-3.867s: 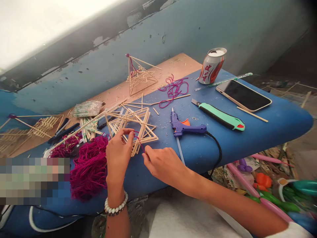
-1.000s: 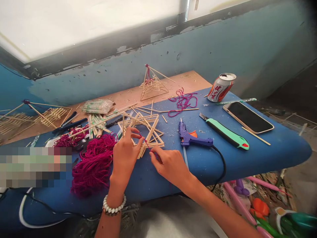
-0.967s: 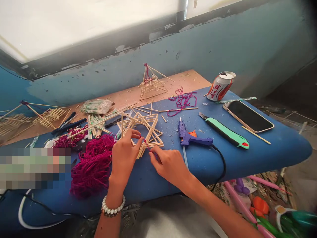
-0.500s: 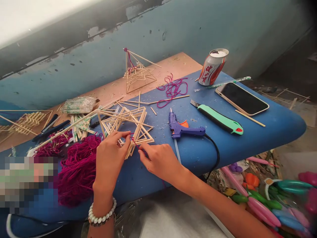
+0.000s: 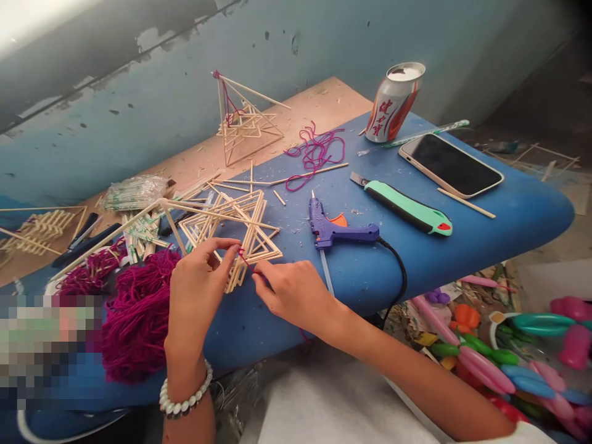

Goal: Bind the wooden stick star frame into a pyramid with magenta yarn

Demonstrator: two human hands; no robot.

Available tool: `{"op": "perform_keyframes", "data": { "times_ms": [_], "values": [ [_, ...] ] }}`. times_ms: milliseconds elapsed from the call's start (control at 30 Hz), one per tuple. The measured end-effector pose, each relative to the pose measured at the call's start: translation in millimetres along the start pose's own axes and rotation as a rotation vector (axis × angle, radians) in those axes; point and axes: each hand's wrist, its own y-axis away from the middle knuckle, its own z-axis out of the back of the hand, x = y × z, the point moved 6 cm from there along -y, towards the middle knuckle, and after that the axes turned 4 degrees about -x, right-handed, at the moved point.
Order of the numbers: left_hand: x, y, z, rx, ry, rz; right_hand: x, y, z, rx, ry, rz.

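So my left hand [image 5: 198, 290] is up at the near edge of a star-shaped frame of thin wooden sticks [image 5: 252, 240], fingers curled and thumb pressed in, pinching the strips where they cross, with a pearl bead bracelet [image 5: 181, 394] on the wrist. The right hand [image 5: 291, 293] comes in from the side, wrist low, thumb and first finger pressed together on a short bit of magenta yarn [image 5: 244, 256] that runs into that corner of the frame. The two hands are almost touching there. The frame sits on a blue padded board [image 5: 509, 216], right beside a big tangled pile of magenta yarn [image 5: 139, 327]. Farther back there's a purple glue gun [image 5: 330, 228] with its black cord, a green utility knife [image 5: 407, 208], a phone [image 5: 451, 165] and a loose magenta yarn tangle [image 5: 314, 154]. As for containers, there's a dented drink can [image 5: 393, 102] with red lettering, open on top, though I can't really see what's inside, and a clear plastic bag [image 5: 135, 192] stuffed with what look like thin sticks. A finished stick pyramid [image 5: 245, 123] stands on the bare wooden board [image 5: 319, 105] behind, and twisted balloons [image 5: 481, 364] lie on the floor at the right.
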Motion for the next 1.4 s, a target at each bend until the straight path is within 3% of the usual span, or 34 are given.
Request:
{"op": "perform_keyframes", "data": {
  "times_ms": [433, 633, 767, 1000, 1400],
  "values": [
    [1, -2, -4.3, 0.058, -0.015, 0.011, -1, 1, 0, -0.014, -0.025, -0.014],
    [-2, -2, -3.8, 0.074, -0.011, -0.013, -3, -8, 23, -0.103, 0.015, -0.043],
    [-4, -2, -3.2, 0.065, -0.013, -0.046, 0, -32, 39, -0.023, 0.187, -0.004],
    [-4, 1, -3.9, 0.043, 0.015, -0.090, 7, -67, 42, 0.178, 0.153, -0.049],
    [-8, 5, -2.5, -0.016, 0.007, -0.129, 2, -71, 40, 0.195, 0.081, -0.113]
  ]
}}
